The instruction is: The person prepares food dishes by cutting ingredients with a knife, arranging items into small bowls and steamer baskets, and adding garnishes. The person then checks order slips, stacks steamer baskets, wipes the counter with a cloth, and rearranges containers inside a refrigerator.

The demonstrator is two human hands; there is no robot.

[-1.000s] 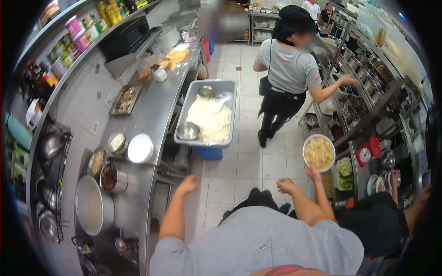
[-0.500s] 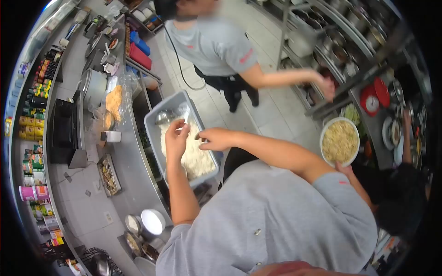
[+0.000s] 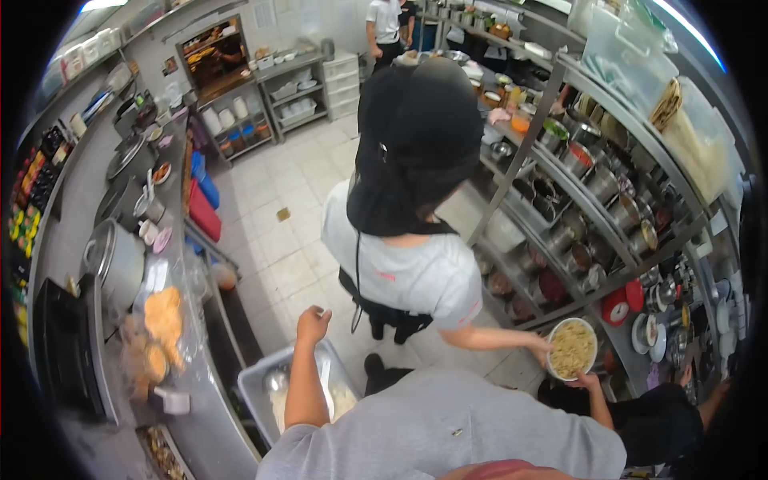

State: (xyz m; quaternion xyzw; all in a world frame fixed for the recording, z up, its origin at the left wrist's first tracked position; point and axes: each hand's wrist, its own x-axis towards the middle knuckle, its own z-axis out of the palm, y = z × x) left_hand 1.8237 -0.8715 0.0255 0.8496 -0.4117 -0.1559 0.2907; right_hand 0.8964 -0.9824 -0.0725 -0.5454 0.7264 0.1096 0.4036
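Observation:
My left hand (image 3: pixel 314 326) is raised above the far edge of a grey plastic tub (image 3: pixel 254 381), its fingers loosely bent and apart, with nothing visible in them. White food (image 3: pixel 344 400), a metal bowl (image 3: pixel 277 378) and a white scoop (image 3: pixel 326 384) lie in the tub, partly hidden by my left forearm. My right hand does not show. At the right, a white bowl of yellowish food (image 3: pixel 573 350) is supported from below by another person's hand (image 3: pixel 590 381). The co-worker in a black head covering (image 3: pixel 412 144) touches its left rim with one hand (image 3: pixel 541 347).
A steel counter (image 3: pixel 210 424) with orange food (image 3: pixel 164 316), a large pot (image 3: pixel 114 258) and a tray runs along the left. The co-worker stands close in front of me on the tiled floor. Metal racks (image 3: pixel 512 188) of pans and a red scale (image 3: pixel 614 307) are at the right.
The view has tilted up. My right hand has left the view, and my left hand is apart from where it was. The co-worker has turned and come nearer, with a hand now at the bowl.

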